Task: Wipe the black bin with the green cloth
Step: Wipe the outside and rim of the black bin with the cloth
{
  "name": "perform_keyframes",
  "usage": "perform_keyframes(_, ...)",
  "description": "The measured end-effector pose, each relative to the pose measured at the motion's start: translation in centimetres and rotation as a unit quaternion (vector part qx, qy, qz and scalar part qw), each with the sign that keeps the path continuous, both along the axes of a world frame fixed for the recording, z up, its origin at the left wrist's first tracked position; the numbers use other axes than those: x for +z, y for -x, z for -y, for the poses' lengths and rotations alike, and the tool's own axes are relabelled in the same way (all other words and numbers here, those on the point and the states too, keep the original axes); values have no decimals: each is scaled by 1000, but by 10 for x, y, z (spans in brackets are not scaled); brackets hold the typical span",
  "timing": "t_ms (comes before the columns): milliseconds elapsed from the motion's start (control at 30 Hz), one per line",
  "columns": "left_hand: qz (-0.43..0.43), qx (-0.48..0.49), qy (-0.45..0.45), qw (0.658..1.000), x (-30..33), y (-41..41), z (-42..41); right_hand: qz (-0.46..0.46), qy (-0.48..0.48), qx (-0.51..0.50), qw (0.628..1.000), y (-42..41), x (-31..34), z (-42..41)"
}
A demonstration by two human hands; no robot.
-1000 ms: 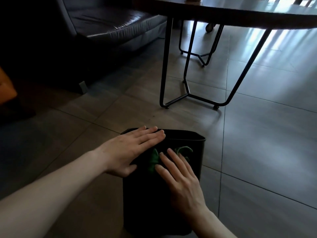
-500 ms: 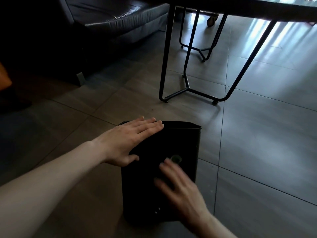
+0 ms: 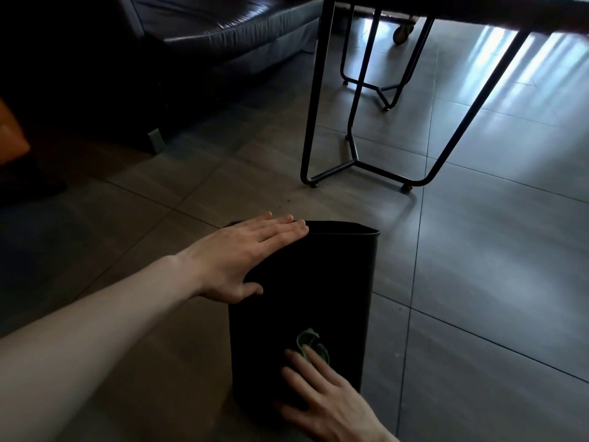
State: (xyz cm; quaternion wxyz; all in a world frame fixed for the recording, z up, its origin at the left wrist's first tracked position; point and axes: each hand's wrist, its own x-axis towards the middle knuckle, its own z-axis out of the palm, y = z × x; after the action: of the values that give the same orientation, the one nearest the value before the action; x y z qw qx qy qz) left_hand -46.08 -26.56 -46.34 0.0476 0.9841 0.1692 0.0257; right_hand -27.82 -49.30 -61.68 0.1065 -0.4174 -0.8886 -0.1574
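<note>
The black bin [image 3: 334, 282] lies on its side on the tiled floor, its open rim pointing away from me. My left hand [image 3: 242, 256] rests flat on the bin's upper left side near the rim, fingers together and stretched out. My right hand [image 3: 322, 390] presses flat on the bin's near end, over the green cloth [image 3: 310, 342]. Only a small curled edge of the cloth shows beyond my fingertips; the rest is hidden under the palm.
A table with black metal legs [image 3: 353, 154] stands just beyond the bin. A dark leather sofa [image 3: 204, 36] sits at the back left. An orange object [image 3: 11, 132] is at the left edge. A castor wheel [image 3: 401, 33] shows behind the table.
My right hand has slid the green cloth down the bin's side toward me, from near the rim to the near end. My left hand has stayed on the bin.
</note>
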Motion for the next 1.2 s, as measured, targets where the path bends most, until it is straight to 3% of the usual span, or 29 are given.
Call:
perform_keyframes(133, -5, 9, -3, 1000, 0, 0, 1, -121, -13, -65, 990, -20, 45, -38)
perform_keyframes(300, 5, 16, 9, 1000, 1, -2, 1, -243, -48, -221, 943, -19, 83, -83)
perform_keyframes(367, 8, 15, 8, 1000, 1, -2, 1, -209, -37, -184, 960, -8, 65, -72)
perform_keyframes(467, -6, 17, 6, 1000, 1, -2, -1, -95, 2, -44, 994, 1, 22, -26)
perform_keyframes(567, -8, 14, 9, 1000, 1, -2, -2, 2, 35, 35, 999, -9, -9, 15)
perform_keyframes(667, -4, 17, 13, 1000, 1, -1, 0, 38, 33, 52, 997, -31, -4, 20)
perform_keyframes(767, 5, 34, 13, 999, 1, 1, 0, -65, 20, -44, 997, -56, 25, -7)
perform_keyframes(900, 9, 38, 15, 999, 1, 1, 1, -241, -38, -251, 937, -62, 76, -65)
perform_keyframes(967, 6, 41, 19, 999, 1, 1, 1, -251, -42, -273, 928, -48, 83, -80)
perform_keyframes(1033, 4, 45, 20, 999, 1, 0, 0, -204, -33, -203, 957, -32, 65, -70)
perform_keyframes(1100, 7, 45, 21, 999, 2, 0, -1, -127, 0, -71, 989, -19, 32, -38)
perform_keyframes(1200, 11, 39, 23, 999, 1, 0, -1, 17, 50, 56, 997, -17, -2, 8)
